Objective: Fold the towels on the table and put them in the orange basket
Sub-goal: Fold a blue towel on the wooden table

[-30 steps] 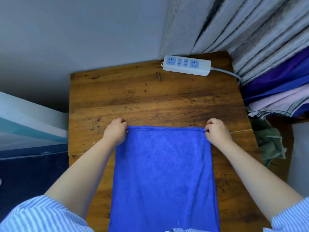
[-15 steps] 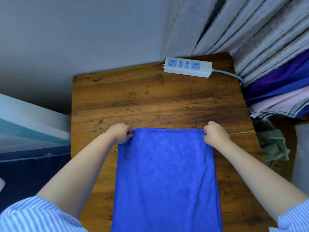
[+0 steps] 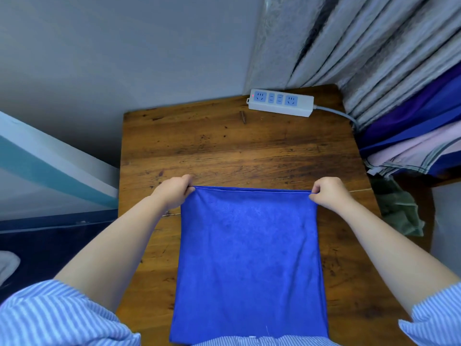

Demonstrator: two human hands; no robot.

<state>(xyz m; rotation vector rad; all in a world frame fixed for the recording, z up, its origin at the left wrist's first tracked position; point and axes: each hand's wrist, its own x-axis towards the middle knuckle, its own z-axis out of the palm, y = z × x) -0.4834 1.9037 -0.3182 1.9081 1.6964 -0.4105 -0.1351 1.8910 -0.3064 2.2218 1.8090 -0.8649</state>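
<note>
A soft, limp towel (image 3: 249,258) is pinched at its 12 o'clock corners by left hand (image 3: 174,191) and right hand (image 3: 329,192).

Single head-worn wide-angle view, looking steeply forward and down from close above the table (image 3: 224,151), toward the wall-side edge.

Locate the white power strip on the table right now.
In the head view, the power strip lies at the wooden table's far right corner, near the grey curtain.
</note>
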